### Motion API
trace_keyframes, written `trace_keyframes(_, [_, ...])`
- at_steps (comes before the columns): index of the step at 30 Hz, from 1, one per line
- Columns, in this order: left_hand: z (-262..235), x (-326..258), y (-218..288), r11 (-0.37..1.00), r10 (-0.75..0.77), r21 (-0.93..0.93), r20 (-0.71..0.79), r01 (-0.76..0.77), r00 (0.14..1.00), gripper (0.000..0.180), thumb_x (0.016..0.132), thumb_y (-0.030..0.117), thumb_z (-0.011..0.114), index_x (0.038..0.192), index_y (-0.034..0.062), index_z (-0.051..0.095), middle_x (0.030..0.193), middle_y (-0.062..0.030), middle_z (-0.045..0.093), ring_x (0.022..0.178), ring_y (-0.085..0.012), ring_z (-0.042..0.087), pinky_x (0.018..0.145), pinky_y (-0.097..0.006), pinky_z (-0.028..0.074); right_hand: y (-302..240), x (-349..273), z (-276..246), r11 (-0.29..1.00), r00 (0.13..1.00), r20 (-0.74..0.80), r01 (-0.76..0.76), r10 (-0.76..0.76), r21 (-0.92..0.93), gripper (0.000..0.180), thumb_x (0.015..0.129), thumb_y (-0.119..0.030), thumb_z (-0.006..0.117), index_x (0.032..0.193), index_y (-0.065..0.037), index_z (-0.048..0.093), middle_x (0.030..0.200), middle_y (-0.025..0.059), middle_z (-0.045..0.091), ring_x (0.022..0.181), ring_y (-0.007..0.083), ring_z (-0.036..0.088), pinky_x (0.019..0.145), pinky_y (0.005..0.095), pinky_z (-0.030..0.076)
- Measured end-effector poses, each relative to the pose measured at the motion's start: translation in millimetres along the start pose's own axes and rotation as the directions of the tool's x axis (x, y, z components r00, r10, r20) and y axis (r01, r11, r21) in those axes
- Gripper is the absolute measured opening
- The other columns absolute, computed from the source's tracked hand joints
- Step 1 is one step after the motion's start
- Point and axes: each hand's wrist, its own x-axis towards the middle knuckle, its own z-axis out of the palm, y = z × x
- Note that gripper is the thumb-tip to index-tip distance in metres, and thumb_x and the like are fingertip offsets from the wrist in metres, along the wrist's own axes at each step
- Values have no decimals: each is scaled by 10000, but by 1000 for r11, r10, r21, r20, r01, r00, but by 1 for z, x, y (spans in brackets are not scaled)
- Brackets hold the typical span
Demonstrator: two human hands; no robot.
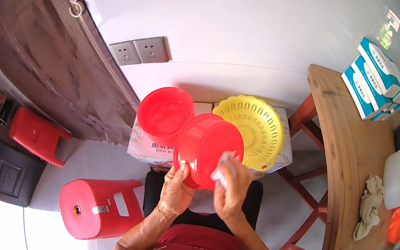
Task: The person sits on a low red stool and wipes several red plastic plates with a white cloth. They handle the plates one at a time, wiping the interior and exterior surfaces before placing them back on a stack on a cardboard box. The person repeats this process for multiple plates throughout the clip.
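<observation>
Fingers of left hand (176, 189) grip red basin (205, 149) rim; right hand (232, 184) presses white cloth (223, 166) inside.

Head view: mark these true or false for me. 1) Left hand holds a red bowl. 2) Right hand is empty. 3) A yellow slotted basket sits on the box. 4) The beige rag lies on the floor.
1) True: the left hand grips the red bowl by its rim.
2) False: the right hand presses a white cloth on the bowl.
3) True: the yellow basket rests on the box.
4) False: the beige rag lies on the wooden table.
</observation>
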Motion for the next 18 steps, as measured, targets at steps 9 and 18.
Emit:
trace_keyframes(9, [-11, -15, -9, 819, 118, 572, -90, -46, 989, 455, 1018, 390, 380, 777, 62, 583, 706, 21, 555, 645, -50, 466, 559, -243, 359, -31, 35, -7, 933, 937, 137, 339, -323, -118, 302, 754, -99, 671, 1052, -92, 621, 1126, 63, 615, 918, 225, 524, 827, 340, 416])
trace_keyframes(18, [-4, -30, -2, 796, 100, 589, 105, -143, 989, 344, 927, 289, 620, 1024, -35, 682, 829, 3, 653, 780, -60, 527, 732, -236, 445, 30, 71, -34, 944, 935, 354, -136, 22, 301, 255, 753, -25, 619, 1006, -40, 599, 1095, 178, 543, 1050, 340, 538, 888, 403, 449])
